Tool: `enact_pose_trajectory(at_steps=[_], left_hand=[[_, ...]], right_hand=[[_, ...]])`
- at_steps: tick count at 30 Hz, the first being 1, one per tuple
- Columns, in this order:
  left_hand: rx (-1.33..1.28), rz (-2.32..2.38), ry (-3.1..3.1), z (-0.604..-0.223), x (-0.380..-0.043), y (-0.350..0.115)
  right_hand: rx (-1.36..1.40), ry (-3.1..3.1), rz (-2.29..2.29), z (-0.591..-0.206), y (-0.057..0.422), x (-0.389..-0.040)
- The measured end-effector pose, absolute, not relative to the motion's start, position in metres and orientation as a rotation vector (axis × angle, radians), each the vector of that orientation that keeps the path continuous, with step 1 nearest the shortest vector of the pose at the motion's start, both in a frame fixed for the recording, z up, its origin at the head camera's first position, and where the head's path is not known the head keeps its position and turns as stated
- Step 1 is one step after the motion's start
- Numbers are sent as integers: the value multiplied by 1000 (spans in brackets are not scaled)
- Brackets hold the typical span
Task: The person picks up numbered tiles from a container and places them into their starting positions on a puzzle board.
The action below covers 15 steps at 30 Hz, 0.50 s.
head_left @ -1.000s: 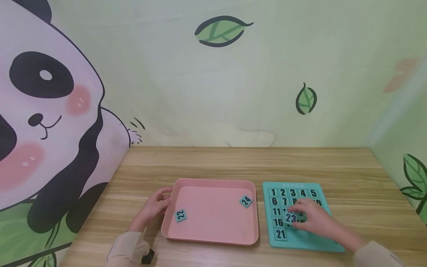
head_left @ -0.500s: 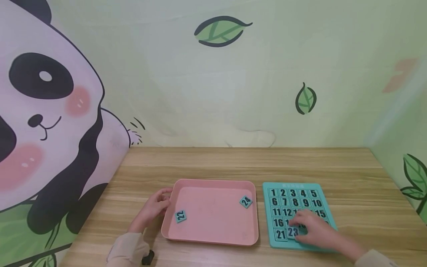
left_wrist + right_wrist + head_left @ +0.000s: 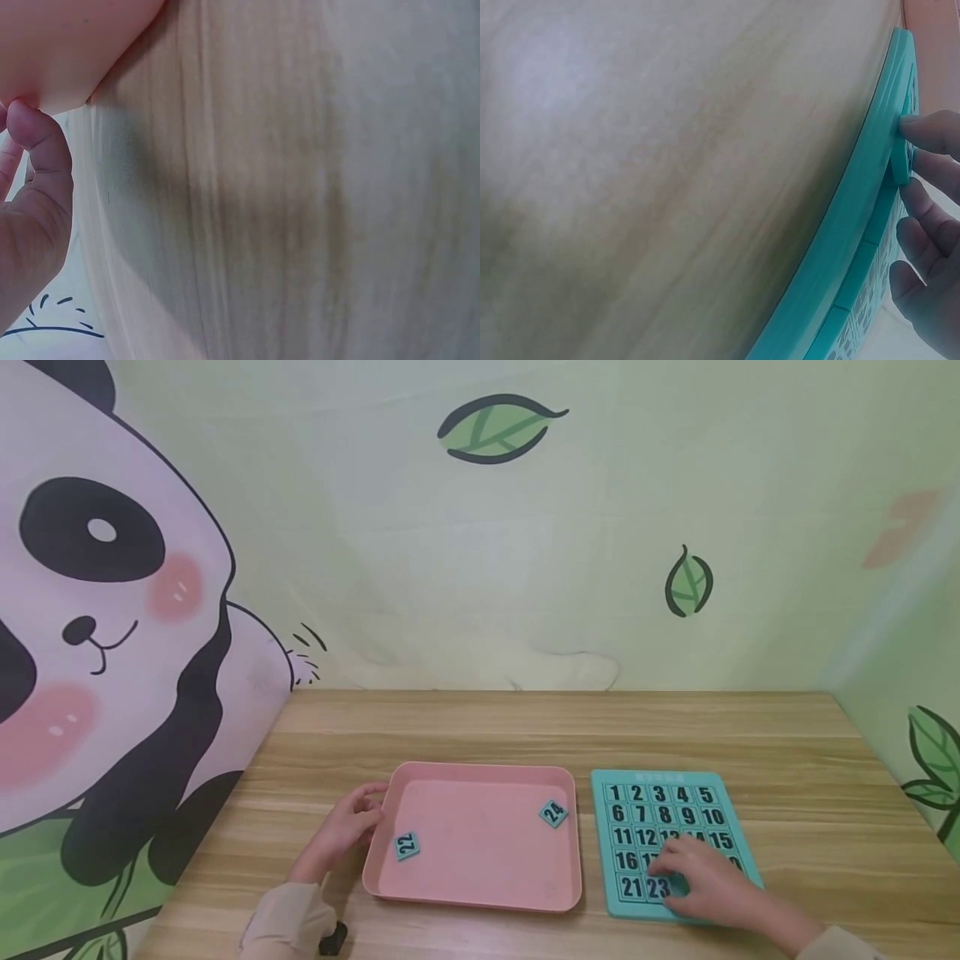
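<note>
My left hand (image 3: 347, 827) holds the left side of a pink tray (image 3: 480, 839); in the left wrist view the thumb (image 3: 41, 135) touches the tray's wall (image 3: 75, 45). Inside the tray lie a tile marked 22 (image 3: 406, 845) and a tile marked 24 (image 3: 553, 813). To the right is a teal number board (image 3: 622, 910) with rows of numbered tiles. Over its bottom row, my right hand (image 3: 708, 883) pinches the 23 tile (image 3: 657, 887), beside the 21 tile (image 3: 632, 887). The right wrist view shows that tile (image 3: 901, 157) tilted against the board (image 3: 817, 262).
Both tray and board rest on a wooden table (image 3: 480, 727). A narrow strip of wood separates them. Behind the table hangs a pale green cloth (image 3: 375, 527) printed with leaves and a panda. A small black object (image 3: 333, 938) is by the left sleeve.
My right hand has moved down the board toward me, bringing the 23 tile from above the middle rows to the bottom row beside 21. The left hand and tray have stayed put.
</note>
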<state>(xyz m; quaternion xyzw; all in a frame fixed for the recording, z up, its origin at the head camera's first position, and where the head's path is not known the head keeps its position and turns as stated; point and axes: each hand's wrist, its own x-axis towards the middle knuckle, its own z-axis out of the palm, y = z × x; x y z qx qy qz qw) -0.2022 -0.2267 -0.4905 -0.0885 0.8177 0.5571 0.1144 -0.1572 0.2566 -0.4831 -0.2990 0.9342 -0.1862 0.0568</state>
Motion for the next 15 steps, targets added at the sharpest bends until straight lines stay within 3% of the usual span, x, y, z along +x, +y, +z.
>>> enact_pose_trajectory(at_steps=[15], left_hand=[[-277,1633,2395,-489,-203,-226]], right_hand=[[-915,2846,-581,-484,258,-156]])
